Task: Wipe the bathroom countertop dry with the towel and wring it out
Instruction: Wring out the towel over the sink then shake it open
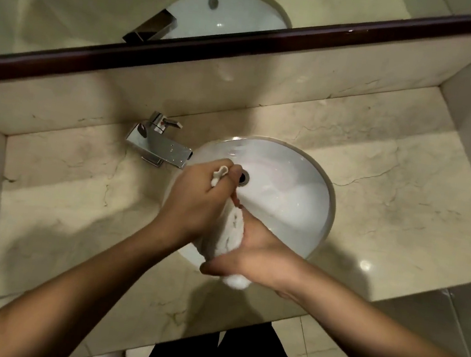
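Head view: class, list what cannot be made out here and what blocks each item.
All in the head view.
1. Parts of the towel: hidden inside the left hand and right hand.
2. The drain: partly covered by the left hand's fingers.
3. Whether the towel drips: too blurred to tell.
4. The mirror: cut off by the top edge.

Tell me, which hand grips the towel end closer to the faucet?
The left hand: it grips the far end of the towel, beside the faucet; the right hand holds the near end.
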Demonstrator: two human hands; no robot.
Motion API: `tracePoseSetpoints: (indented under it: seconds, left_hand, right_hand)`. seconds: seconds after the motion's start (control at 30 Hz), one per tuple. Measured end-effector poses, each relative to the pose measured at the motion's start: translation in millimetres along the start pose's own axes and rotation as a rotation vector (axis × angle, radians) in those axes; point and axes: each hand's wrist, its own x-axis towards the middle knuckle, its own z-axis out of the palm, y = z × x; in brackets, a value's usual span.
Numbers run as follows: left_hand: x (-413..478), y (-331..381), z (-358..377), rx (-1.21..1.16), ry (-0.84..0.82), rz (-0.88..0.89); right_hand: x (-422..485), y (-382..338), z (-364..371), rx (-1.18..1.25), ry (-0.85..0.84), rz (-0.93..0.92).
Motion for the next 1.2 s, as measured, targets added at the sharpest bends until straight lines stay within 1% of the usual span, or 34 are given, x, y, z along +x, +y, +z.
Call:
tracePoseSetpoints:
  seconds: [0.1, 0.2, 0.27, 0.4, 0.5, 0.6, 0.7, 0.73, 0.8, 0.9, 0.93, 0.97, 1.0, 1.07, 1.13, 1.2]
  left_hand:
    - [22, -21, 16, 0.055, 0.08, -0.086]
    - [37, -36, 26, 0.12, 0.107, -0.135]
    - [45, -45, 31, 0.146, 0.157, -0.152]
    - [57, -63, 39, 0.108, 0.231, -0.215]
    - [62, -75, 45, 0.034, 0.275, -0.298]
    - [62, -81, 51, 0.032, 0.277, -0.374]
    - [59, -70, 53, -0.016, 0.257, -0.374]
    - [61, -67, 53, -0.054, 0.236, -0.352]
    - [62, -54, 45, -0.132, 0.131, -0.296]
    - [63, -27, 19, -0.356, -0.203, -0.2]
    - [64, -23, 11, -0.397, -0.295, -0.158]
    - [63, -18, 3, -0.399, -0.341, -0.118]
    - [61, -15, -2, -0.4, -0.362, -0.079]
    - [55, -9, -3, -0.325, -0.315, 0.007]
    - [46, -2, 4, -0.195, -0.212, 0.084]
    - [41, 2, 14, -0.123, -0.071, 0.133]
  right_hand:
    - [28, 20, 10, -0.009, 0.126, 0.088]
    - [42, 26, 17, -0.022, 0.226, 0.107]
    - [48, 28, 20, -0.058, 0.287, 0.103]
    - [63, 32, 26, -0.123, 0.379, 0.131]
    - [70, 37, 30, -0.19, 0.456, 0.13]
    - [71, 42, 34, -0.207, 0.483, 0.144]
    - [67, 43, 28, -0.223, 0.467, 0.16]
    - [64, 40, 23, -0.214, 0.44, 0.159]
    - [57, 35, 9, -0.122, 0.385, 0.144]
    - [39, 25, -11, 0.044, 0.289, 0.073]
    - [33, 23, -15, 0.079, 0.253, 0.045]
    - [27, 21, -20, 0.135, 0.226, 0.022]
    - [23, 19, -24, 0.209, 0.212, 0.011]
    - [20, 17, -29, 0.374, 0.202, 0.007]
    - [20, 16, -28, 0.426, 0.213, -0.014]
    - [21, 15, -20, 0.405, 0.236, -0.036]
